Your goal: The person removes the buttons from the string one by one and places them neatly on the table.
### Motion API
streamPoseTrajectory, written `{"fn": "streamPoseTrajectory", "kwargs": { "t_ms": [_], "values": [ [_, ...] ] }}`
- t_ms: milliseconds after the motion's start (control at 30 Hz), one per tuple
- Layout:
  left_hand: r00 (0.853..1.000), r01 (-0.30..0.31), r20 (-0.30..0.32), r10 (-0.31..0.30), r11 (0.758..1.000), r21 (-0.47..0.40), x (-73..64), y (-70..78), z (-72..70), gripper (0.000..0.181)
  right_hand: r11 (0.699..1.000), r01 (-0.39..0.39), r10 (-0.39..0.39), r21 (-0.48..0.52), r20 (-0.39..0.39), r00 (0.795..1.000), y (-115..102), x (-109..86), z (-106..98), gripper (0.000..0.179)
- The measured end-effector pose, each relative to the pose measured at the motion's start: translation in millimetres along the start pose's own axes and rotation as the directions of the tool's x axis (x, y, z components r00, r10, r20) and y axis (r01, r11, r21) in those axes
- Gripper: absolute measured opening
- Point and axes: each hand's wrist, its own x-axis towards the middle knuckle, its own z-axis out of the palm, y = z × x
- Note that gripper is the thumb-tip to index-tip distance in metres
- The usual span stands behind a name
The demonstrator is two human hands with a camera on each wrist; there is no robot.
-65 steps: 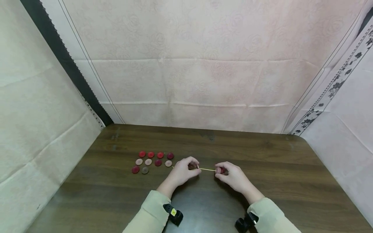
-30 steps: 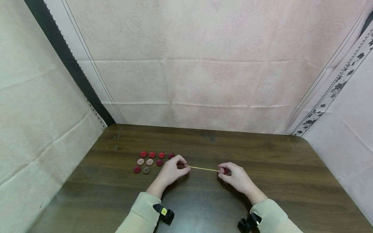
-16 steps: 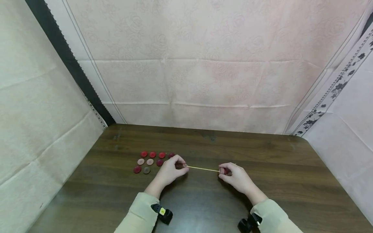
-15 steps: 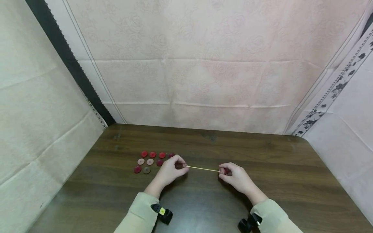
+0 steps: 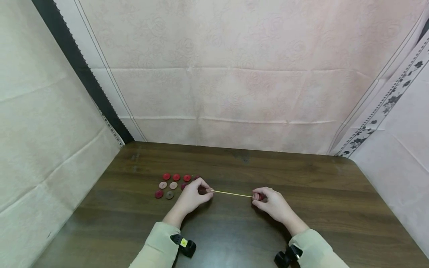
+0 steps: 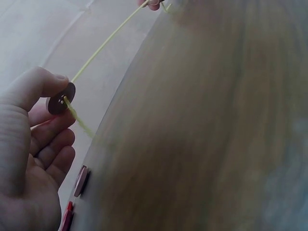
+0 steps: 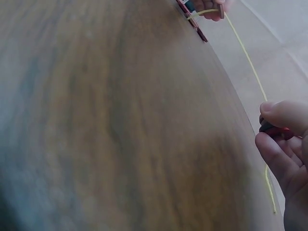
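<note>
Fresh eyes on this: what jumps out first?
The yellow string, stretched straight between the left hand and right hand over the table. Next, the button pinched in the left hand, string through it, and the stack of buttons in the right. Then the loose buttons in rows, left of the left hand.

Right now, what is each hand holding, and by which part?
Left hand: a button, pinched by its rim. Right hand: more buttons, apparently gripped at their edges.
</note>
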Motion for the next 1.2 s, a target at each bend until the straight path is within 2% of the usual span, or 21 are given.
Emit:
{"fn": "streamPoseTrajectory", "kwargs": {
  "t_ms": [400,700,1200],
  "values": [
    [0.999,0.034,-0.03,-0.036,0.998,-0.048,-3.8,-4.7,-9.7,0.017,1.0,-0.031,0.031,0.002,0.018,0.999,-2.7,-0.4,-2.1,0.028],
    [0.998,0.051,-0.033,-0.052,0.998,-0.043,-6.8,-7.0,-15.3,0.016,1.0,-0.002,0.002,0.026,0.025,1.0,-1.9,-0.4,-1.9,0.026],
    [0.995,0.045,-0.092,-0.047,0.999,-0.031,-10.6,-13.9,-24.3,0.017,0.999,-0.011,0.01,0.03,0.039,0.999,-0.8,-1.5,-0.3,0.026]
  ]
}}
